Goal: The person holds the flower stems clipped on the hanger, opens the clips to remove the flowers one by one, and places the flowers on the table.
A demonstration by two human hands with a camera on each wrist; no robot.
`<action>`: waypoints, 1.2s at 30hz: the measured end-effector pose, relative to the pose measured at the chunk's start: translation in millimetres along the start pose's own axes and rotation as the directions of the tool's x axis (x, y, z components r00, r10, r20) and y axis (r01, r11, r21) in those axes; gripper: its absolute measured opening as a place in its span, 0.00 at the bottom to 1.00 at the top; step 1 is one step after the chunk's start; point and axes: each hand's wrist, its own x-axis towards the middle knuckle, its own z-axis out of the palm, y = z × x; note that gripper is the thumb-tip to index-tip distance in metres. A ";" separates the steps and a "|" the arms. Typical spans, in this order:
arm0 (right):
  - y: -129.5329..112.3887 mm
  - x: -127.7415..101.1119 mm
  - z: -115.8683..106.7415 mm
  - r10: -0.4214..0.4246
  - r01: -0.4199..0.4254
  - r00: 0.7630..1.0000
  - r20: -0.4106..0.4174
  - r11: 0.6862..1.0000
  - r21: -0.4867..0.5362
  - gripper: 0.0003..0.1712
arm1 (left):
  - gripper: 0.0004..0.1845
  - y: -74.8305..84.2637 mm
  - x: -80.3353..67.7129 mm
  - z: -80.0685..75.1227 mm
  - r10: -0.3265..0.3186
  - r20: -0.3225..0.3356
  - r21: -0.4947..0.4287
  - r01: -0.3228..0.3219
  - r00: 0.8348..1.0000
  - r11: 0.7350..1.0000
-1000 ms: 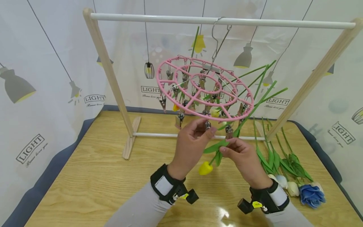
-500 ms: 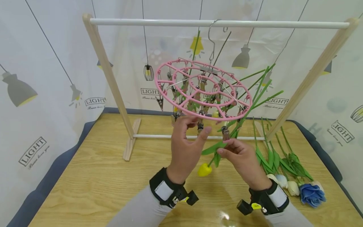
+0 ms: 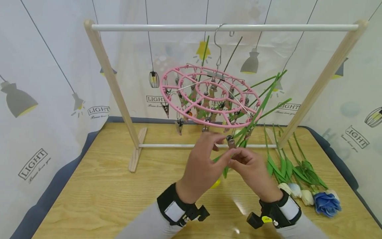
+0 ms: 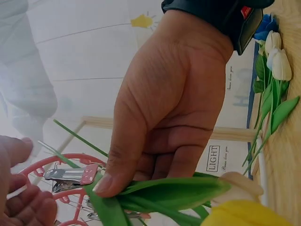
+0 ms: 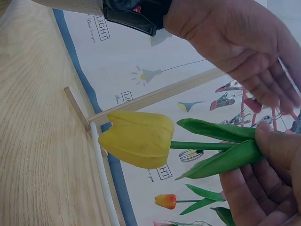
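Tulip [image 5: 139,138] bloom mostly hidden behind left hand [image 3: 203,159] in head view. Right hand [image 3: 250,167] pinches its stem just below a clip [image 3: 230,142] on the hanger [image 3: 209,96]. Left fingers relaxed, beside clip; contact unclear. Table [image 3: 98,192] open below.

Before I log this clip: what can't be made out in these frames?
- Head view: the yellow artificial tulip head is mostly hidden behind the left hand.
- Head view: whether the metal clip on the pink round clip hanger already bites the stem is too small to tell; the fingertips cover it.
- Right wrist view: the right hand, with its grip on the stem, is cut off by the frame edge.
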 end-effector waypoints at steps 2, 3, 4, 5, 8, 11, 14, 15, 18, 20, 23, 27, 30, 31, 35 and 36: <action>0.0 -0.5 0.6 0.004 -0.004 1.000 0.002 1.000 0.000 0.14 | 0.28 1.6 -0.8 1.6 -0.069 0.067 0.011 0.068 0.995 0.998; 0.0 -0.6 1.0 0.005 -0.005 1.000 0.001 1.000 -0.007 0.14 | 0.30 1.5 -1.4 2.4 -0.105 0.091 0.003 0.105 0.990 0.994; 0.0 -0.4 1.6 0.007 -0.007 1.000 -0.002 1.000 -0.015 0.14 | 0.30 1.1 -1.9 3.4 -0.140 0.109 -0.008 0.142 0.984 0.990; 0.1 -0.3 2.1 0.007 -0.008 1.000 -0.003 1.000 -0.020 0.14 | 0.31 0.4 -2.2 4.1 -0.175 0.124 -0.035 0.181 0.977 0.983; 1.0 0.4 4.1 -0.009 0.009 1.000 -0.008 0.999 -0.031 0.15 | 0.30 -2.8 -3.2 6.1 -0.283 0.170 -0.161 0.310 0.944 0.937; 2.2 1.2 5.8 -0.031 0.031 0.999 -0.009 0.999 -0.030 0.17 | 0.27 -5.8 -3.2 7.3 -0.391 0.227 -0.303 0.446 0.892 0.842; 3.4 2.1 7.5 -0.049 0.048 0.999 -0.012 0.998 -0.036 0.14 | 0.24 -7.8 -2.3 7.2 -0.465 0.274 -0.385 0.539 0.842 0.749; 3.6 2.5 8.2 -0.057 0.056 0.998 -0.016 0.997 -0.043 0.12 | 0.23 -8.4 -2.0 7.1 -0.482 0.282 -0.397 0.558 0.830 0.729; 4.2 3.2 10.4 -0.073 0.072 0.997 -0.025 0.996 -0.059 0.07 | 0.22 -9.8 -1.9 6.7 -0.524 0.294 -0.414 0.601 0.799 0.684; 4.3 3.7 12.0 -0.086 0.084 0.996 -0.032 0.994 -0.074 0.05 | 0.21 -10.3 -2.5 6.6 -0.543 0.300 -0.417 0.620 0.784 0.665; 4.5 4.2 13.9 -0.097 0.093 0.995 -0.040 0.992 -0.080 0.04 | 0.21 -11.1 -3.0 6.4 -0.553 0.309 -0.422 0.632 0.774 0.650; 4.5 4.2 15.2 -0.109 0.105 0.993 -0.047 0.991 -0.083 0.04 | 0.21 -11.2 -2.6 6.1 -0.550 0.314 -0.427 0.633 0.774 0.646; 5.0 4.1 15.4 -0.118 0.112 0.992 -0.050 0.989 -0.099 0.03 | 0.20 -11.4 -2.0 6.2 -0.549 0.319 -0.433 0.634 0.773 0.641; 5.1 4.0 15.3 -0.121 0.116 0.991 -0.050 0.987 -0.107 0.03 | 0.19 -11.4 -1.8 6.1 -0.553 0.321 -0.437 0.638 0.769 0.634; 4.3 3.3 16.2 -0.139 0.132 0.989 -0.049 0.984 -0.121 0.02 | 0.17 -12.2 -1.5 6.7 -0.572 0.322 -0.449 0.654 0.754 0.609; 3.8 3.2 16.6 -0.142 0.135 0.989 -0.050 0.983 -0.123 0.02 | 0.16 -12.1 -1.3 6.8 -0.578 0.320 -0.453 0.657 0.751 0.602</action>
